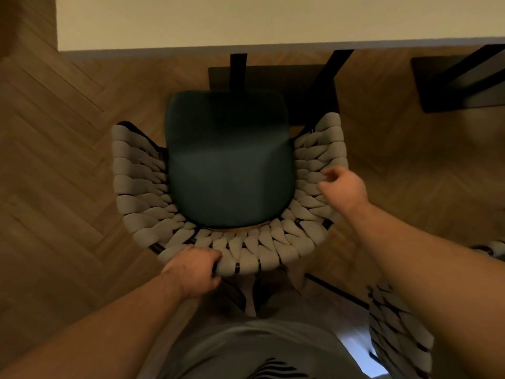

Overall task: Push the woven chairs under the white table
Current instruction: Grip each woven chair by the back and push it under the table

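Nearest the lens, a pale grey shirt (254, 348) with a dark wavy print, cut off at the bottom edge. Beyond both hands, a long white table (273, 20), its edge just past the front of the seat. Between the hands, a curved armchair with thick pale woven straps on a dark frame (142, 181) and a dark green padded seat cushion (229, 162), standing on herringbone wooden floor (54, 149), not yet under the tabletop. Behind the right forearm, part of a second woven chair (399, 326), mostly out of view.

Left hand (195, 272) closed around the back rim of the woven backrest, fingers curled over the top. Right hand (344, 187) loosely curled over the right arm of the chair, fingertips on or just above the straps; a real grip cannot be told.

Likely risks: pushing with only the left hand clamped could swing the chair crooked; the woven arms may catch on the table edge if too tall; front legs could strike the black table legs (238, 71) just ahead.

Chair legs hidden below the seat; table underside and clearance unreadable.
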